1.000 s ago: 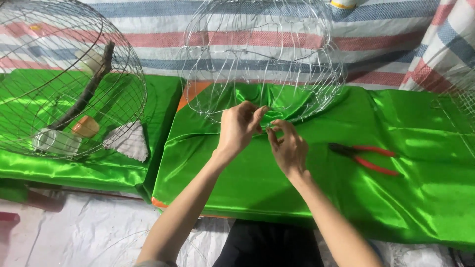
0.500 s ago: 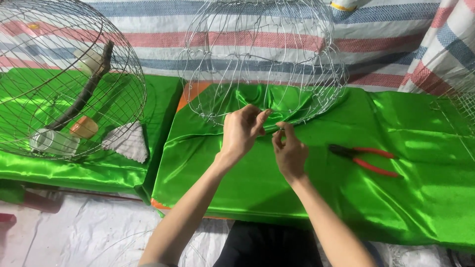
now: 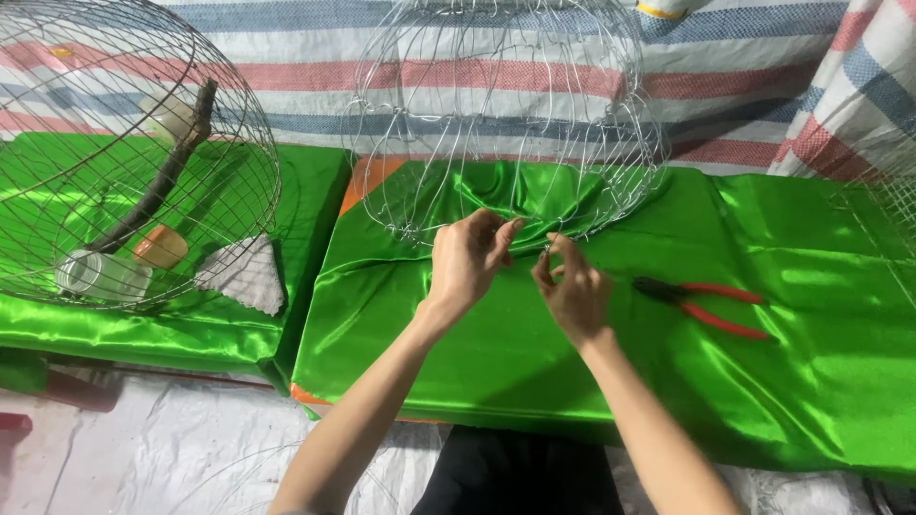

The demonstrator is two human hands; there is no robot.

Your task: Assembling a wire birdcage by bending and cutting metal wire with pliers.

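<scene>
Both hands pinching the cage (image 3: 506, 114) rim wire w/ fingertips: left hand (image 3: 469, 257), right hand (image 3: 571, 286). Pliers (image 3: 706, 305) lie near right, untouched.

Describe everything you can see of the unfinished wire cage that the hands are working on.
The wire cage is a rounded frame of thin, silvery bare wire, open-meshed and see-through. It stands on the green satin cloth, before a striped sheet. The left hand and right hand pinch wires at its lower front rim.
</scene>
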